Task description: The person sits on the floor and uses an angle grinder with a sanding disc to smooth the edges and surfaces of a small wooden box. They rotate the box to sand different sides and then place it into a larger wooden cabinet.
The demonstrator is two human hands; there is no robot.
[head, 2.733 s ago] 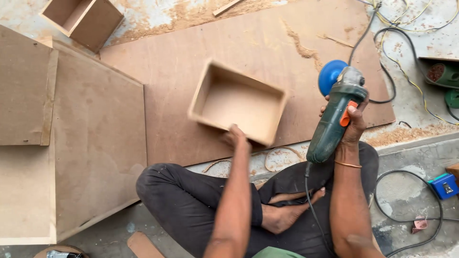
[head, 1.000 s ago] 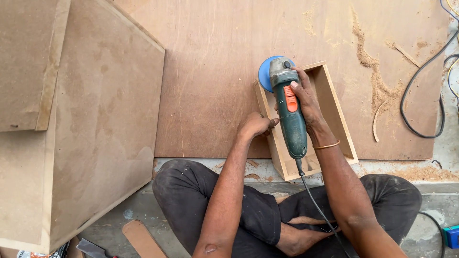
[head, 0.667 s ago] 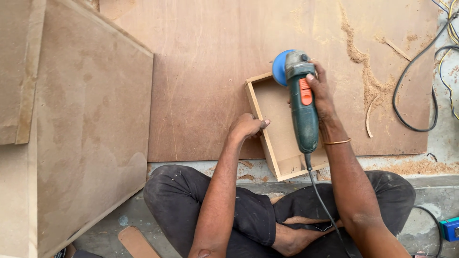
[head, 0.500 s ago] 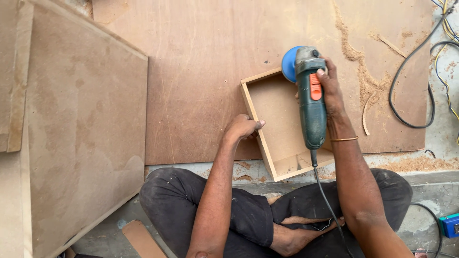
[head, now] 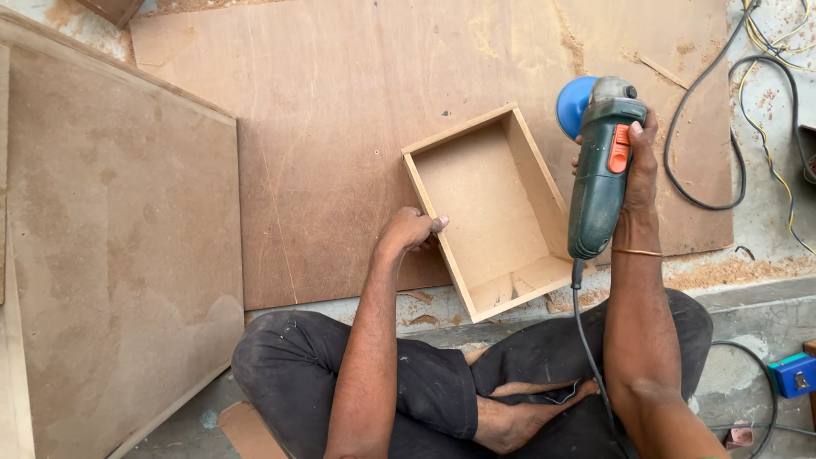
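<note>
Seated cross-legged, a person grips the left wall of an open wooden box with the left hand, fingers closed on its edge. Meanwhile the right hand is wrapped around a green power sander, its blue disc apparently clear of the box, above the plywood sheet.

The person sits cross-legged, both bare forearms reaching forward. The left hand is curled into a loose fist, knuckles up, thumb pointing right. The right hand is raised and stretched further out, fingers wrapped in a closed grip, a thin bangle at the wrist
</note>
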